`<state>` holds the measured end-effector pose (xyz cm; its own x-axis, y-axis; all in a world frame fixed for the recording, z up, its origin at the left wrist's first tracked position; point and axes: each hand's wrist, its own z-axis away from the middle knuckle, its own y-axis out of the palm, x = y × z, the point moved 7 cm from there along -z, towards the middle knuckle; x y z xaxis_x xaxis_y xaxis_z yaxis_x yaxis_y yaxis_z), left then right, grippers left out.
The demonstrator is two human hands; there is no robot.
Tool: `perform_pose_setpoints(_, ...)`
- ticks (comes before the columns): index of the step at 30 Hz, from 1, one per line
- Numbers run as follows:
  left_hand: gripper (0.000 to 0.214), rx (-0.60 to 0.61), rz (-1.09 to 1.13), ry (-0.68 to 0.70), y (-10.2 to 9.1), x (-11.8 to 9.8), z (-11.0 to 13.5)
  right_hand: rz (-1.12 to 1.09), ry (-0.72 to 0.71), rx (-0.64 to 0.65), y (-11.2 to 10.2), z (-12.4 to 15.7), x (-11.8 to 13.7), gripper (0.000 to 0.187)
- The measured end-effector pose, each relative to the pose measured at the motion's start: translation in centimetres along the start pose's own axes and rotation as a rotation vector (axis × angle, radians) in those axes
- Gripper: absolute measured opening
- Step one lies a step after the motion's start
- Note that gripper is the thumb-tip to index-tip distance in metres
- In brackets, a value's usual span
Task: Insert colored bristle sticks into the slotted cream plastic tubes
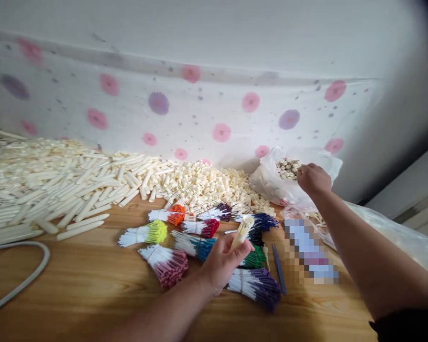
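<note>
My left hand (223, 263) is closed round a cream plastic tube (241, 232), held upright above several bundles of coloured-tipped sticks (199, 242) on the wooden table (85, 280). My right hand (313, 179) reaches far right into a clear plastic bag (271, 183) of small beige parts (287, 168); its fingers are curled down into them and what they hold is hidden.
A long heap of cream tubes (50, 190) and short cream caps (207, 187) lies along the back against a flowered cloth (199, 109). A grey cable (24, 275) curves at the left. A dark blue pen-like stick (278, 268) lies beside the bundles. More plastic wrap (395, 237) is at right.
</note>
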<state>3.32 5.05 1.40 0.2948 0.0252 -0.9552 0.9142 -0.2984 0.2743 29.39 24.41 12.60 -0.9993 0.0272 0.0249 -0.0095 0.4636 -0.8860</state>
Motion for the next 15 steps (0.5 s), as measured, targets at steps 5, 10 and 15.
perform_pose_setpoints(5, 0.052, 0.024, 0.083, 0.143, 0.6, -2.0, 0.4, -0.312, -0.436, -0.116, -2.6, 3.7, 12.1, 0.026)
perform_pose_setpoints(10, 0.037, -0.07, -0.05, 0.186, -2.6, -5.8, 1.8, -0.556, -0.914, 0.132, -2.8, 10.2, 24.9, 0.011)
perform_pose_setpoints(15, 0.03, -0.669, -0.418, 0.137, -17.1, -9.1, 6.7, -1.06, -1.026, 0.162, -10.8, 16.8, 27.3, 0.015)
